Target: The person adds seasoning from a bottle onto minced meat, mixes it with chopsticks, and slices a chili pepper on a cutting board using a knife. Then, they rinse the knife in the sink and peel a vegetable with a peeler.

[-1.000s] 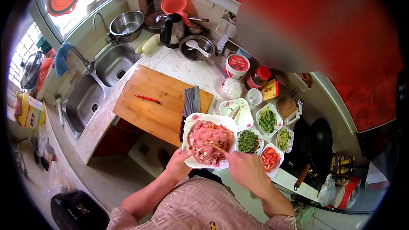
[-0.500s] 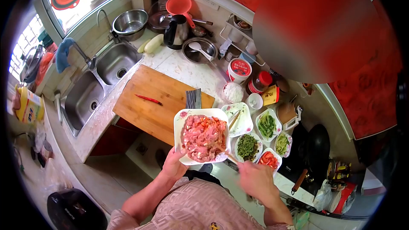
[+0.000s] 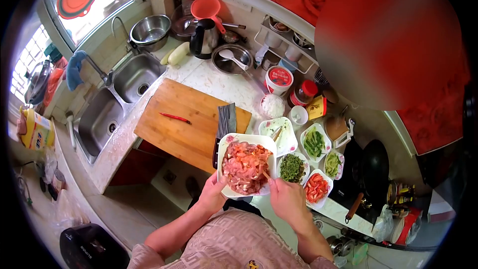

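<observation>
My left hand (image 3: 212, 195) grips the lower left edge of a square white bowl (image 3: 227, 141) in front of my body. Raw sliced meat (image 3: 245, 165) with red and pale bits fills the bowl. Closed around chopsticks (image 3: 266, 174), my right hand (image 3: 288, 198) is at the bowl's right side, their tips in the meat. Just beyond the bowl, a cleaver (image 3: 226, 121) lies on the wooden cutting board (image 3: 172, 104), its handle partly hidden by the bowl. A red chili (image 3: 175, 118) rests on the same board.
To the right stand dishes of chopped green herbs (image 3: 292, 168), green peppers (image 3: 313, 143) and red peppers (image 3: 316, 188). A black wok (image 3: 374, 167) is farther right. The double sink (image 3: 99, 119) is at the left; a kettle (image 3: 203, 39) and steel bowl (image 3: 231, 60) stand at the back.
The bowl shifted left and up, then came back right and down with my left hand. My right hand swung out to the right with the chopsticks and has returned to the bowl.
</observation>
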### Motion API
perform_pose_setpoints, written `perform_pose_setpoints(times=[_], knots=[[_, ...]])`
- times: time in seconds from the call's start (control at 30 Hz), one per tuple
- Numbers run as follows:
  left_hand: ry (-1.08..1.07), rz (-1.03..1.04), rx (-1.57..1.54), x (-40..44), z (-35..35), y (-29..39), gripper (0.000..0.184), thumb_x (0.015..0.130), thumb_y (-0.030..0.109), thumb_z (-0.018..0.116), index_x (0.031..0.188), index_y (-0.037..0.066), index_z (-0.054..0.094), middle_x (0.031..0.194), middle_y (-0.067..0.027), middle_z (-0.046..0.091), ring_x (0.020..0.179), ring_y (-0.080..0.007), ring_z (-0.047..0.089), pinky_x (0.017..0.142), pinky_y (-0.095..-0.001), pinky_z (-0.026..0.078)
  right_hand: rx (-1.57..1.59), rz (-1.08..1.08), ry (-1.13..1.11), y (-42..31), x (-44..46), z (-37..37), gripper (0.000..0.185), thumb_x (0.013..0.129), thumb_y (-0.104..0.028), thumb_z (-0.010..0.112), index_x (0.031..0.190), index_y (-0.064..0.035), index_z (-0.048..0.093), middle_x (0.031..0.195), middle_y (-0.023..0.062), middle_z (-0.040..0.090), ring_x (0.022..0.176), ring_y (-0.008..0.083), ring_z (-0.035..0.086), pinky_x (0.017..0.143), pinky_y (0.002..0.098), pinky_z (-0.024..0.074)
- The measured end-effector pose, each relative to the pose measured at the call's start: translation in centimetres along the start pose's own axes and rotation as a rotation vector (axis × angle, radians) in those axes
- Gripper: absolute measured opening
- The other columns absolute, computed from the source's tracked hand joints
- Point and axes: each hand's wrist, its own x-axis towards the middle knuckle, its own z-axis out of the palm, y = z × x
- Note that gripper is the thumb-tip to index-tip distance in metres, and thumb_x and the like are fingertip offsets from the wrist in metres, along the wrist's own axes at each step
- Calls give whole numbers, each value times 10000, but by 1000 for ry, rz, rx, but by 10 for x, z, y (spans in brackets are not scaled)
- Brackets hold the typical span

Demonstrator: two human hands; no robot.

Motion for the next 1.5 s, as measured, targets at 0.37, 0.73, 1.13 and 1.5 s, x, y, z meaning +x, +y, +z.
perform_pose_setpoints(times=[0.37,0.73,1.13,1.5], knots=[[-62,-22,-29,-1,5,-8,680,996,435,591,1479,18,357,1447,-110,527,1303,-256,554,1092,-435,454,-198,-176,-118,-7,-16,13,297,1002,-248,524,808,-65,654,641,133,669,540,339,651,510,500,510],[-68,24,-41,-3,3,-13,625,999,349,624,1466,16,374,1428,-106,538,1290,-235,562,1085,-419,458,-272,-83,-108,-13,-1,-14,368,1009,-278,520,756,-45,651,648,151,670,568,354,670,533,487,521],[-45,5,9,-1,-1,-8,761,934,425,700,1483,18,365,1458,-104,521,1315,-250,543,1095,-434,446,-348,-74,-37,-18,3,-47,383,1012,-267,510,740,-40,655,646,156,672,549,353,666,532,472,532],[-54,-28,-30,0,3,-9,678,963,318,684,1477,12,367,1420,-104,542,1291,-241,558,1098,-421,446,-445,-222,-114,-33,3,-2,236,957,-191,539,802,-43,641,662,130,681,531,288,683,474,421,540]])
